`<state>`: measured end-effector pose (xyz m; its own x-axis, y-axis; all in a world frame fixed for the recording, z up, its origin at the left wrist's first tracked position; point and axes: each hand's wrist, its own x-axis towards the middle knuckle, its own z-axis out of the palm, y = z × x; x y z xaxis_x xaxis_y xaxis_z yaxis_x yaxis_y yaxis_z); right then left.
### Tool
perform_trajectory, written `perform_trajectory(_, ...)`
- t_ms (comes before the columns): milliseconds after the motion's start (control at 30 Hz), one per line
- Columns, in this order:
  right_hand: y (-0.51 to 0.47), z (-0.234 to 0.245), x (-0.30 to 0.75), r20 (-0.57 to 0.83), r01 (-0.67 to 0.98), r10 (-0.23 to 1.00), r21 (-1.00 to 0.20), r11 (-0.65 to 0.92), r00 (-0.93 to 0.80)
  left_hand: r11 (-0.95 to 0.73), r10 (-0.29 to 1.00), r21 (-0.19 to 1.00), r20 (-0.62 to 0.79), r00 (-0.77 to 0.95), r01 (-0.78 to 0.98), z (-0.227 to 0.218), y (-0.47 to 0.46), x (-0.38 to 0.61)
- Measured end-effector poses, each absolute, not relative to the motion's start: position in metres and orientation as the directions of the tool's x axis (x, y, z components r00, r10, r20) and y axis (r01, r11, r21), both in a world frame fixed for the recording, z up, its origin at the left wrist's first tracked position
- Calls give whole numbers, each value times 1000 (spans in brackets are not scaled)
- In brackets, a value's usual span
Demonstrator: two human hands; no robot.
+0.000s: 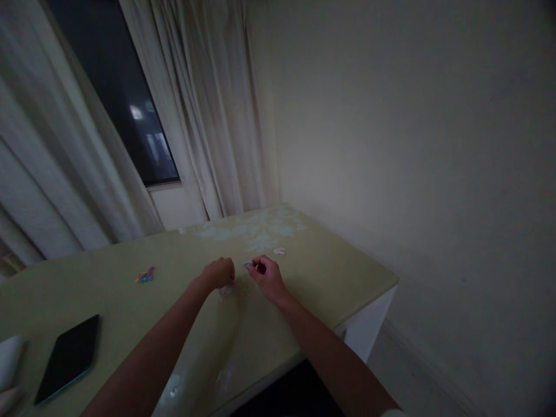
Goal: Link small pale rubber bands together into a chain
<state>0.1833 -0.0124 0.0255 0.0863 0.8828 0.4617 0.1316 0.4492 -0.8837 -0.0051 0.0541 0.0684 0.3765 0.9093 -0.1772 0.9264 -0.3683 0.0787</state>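
Note:
My left hand (220, 273) is closed, its fingers curled down close to the table. Below it lies a small pale, partly see-through thing (226, 289), too blurred to name; I cannot tell whether the fingers grip it. To its right, my right hand (268, 277) pinches a small pale blue piece (248, 264) between thumb and fingertips, just above the tabletop. A few small white pieces (278, 251) lie on the table beyond the right hand. A little cluster of brightly coloured small pieces (145, 275) sits farther left.
The table (339, 272) has a greenish top with a pale leaf pattern and meets the wall at the right. A black tablet (69, 359) lies at the left, beside a white object (9, 359) cut by the frame. Curtains (217, 116) hang behind.

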Motion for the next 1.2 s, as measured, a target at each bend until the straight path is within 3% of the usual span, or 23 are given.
perform_trajectory(167,-13,26,184,458,131,885,-885,446,84,-293,915,36,-280,291,955,71,58,-1)
perform_trajectory(433,-14,27,183,455,127,886,-887,444,84,-275,888,99,-355,293,956,74,56,1)
perform_trajectory(700,-11,23,183,444,133,893,-892,432,77,-282,869,152,-378,319,947,75,57,5)
perform_trajectory(1200,-11,23,182,448,121,890,-891,437,85,-307,854,146,-394,340,940,106,64,-17)
